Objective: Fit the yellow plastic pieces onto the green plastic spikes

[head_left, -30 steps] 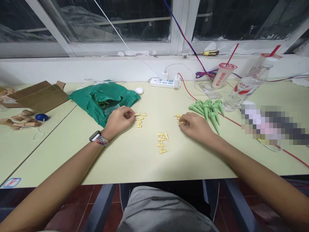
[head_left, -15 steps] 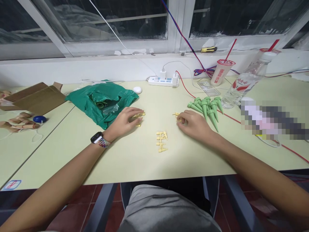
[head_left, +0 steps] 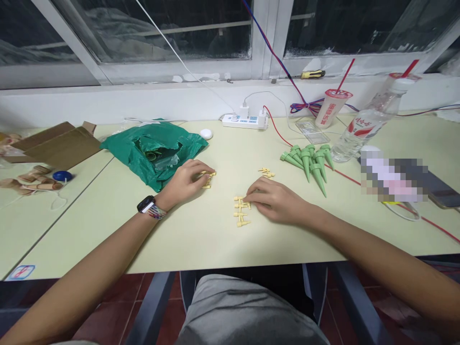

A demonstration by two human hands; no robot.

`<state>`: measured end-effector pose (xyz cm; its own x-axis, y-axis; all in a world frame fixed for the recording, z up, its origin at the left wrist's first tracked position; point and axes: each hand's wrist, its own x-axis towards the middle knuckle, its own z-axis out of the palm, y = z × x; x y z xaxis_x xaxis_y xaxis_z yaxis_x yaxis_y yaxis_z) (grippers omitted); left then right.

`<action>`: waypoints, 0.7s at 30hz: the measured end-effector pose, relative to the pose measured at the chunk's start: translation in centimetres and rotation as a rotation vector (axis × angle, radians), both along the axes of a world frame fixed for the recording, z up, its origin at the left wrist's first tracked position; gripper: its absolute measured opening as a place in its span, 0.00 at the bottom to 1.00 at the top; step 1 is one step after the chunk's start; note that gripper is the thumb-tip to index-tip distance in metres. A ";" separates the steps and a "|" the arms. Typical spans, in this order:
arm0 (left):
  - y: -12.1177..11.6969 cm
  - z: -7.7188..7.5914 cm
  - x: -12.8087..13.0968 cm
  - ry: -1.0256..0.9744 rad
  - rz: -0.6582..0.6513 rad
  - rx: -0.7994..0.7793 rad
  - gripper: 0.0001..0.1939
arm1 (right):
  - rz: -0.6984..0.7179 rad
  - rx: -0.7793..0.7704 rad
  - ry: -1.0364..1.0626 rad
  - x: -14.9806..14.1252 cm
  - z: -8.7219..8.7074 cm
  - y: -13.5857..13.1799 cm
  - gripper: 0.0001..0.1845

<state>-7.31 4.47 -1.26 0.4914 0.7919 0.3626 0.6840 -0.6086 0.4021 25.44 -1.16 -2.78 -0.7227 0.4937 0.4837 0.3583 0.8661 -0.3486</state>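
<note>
My left hand (head_left: 189, 182) rests on the table, fingers curved but apart, beside a small group of yellow plastic nozzles (head_left: 208, 181) partly hidden by its fingertips. Several more yellow nozzles (head_left: 241, 214) lie in a cluster nearer the front edge. At the upper right of that cluster, the fingertips of my right hand (head_left: 276, 200) are pinched together on one nozzle, which they partly cover. Past the right hand lies a third small group of yellow nozzles (head_left: 266, 172). Green plastic spikes (head_left: 312, 160) are heaped farther right.
Behind my left hand lies a torn green plastic bag (head_left: 161, 153). Wooden toys (head_left: 39, 182) and a cardboard box (head_left: 63, 143) are at the left. At the back are a power strip (head_left: 244, 121), a water bottle (head_left: 372, 122) and a cup (head_left: 332, 110). A phone (head_left: 442, 189) lies right.
My right hand has moved toward me and leftward, from the far right group of nozzles to the middle cluster. That far group is now uncovered. The left hand stays in place.
</note>
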 end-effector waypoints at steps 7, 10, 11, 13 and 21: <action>0.1 0.0 0.0 -0.008 0.006 0.016 0.14 | -0.052 0.002 -0.010 0.4 0.0 0.4 0.11; 0.0 0.1 -0.1 -0.036 0.009 0.047 0.14 | -0.054 -0.035 -0.002 0.6 0.1 0.5 0.09; -0.2 0.2 0.0 -0.058 0.014 0.065 0.13 | -0.054 -0.053 0.011 0.7 0.2 0.5 0.08; -0.9 0.5 0.4 -0.123 0.026 0.113 0.13 | -0.064 -0.107 0.069 0.7 0.3 0.5 0.08; -5.7 1.0 6.2 -0.049 -0.383 0.352 0.14 | -0.068 -0.583 0.386 -1.1 0.7 -0.8 0.04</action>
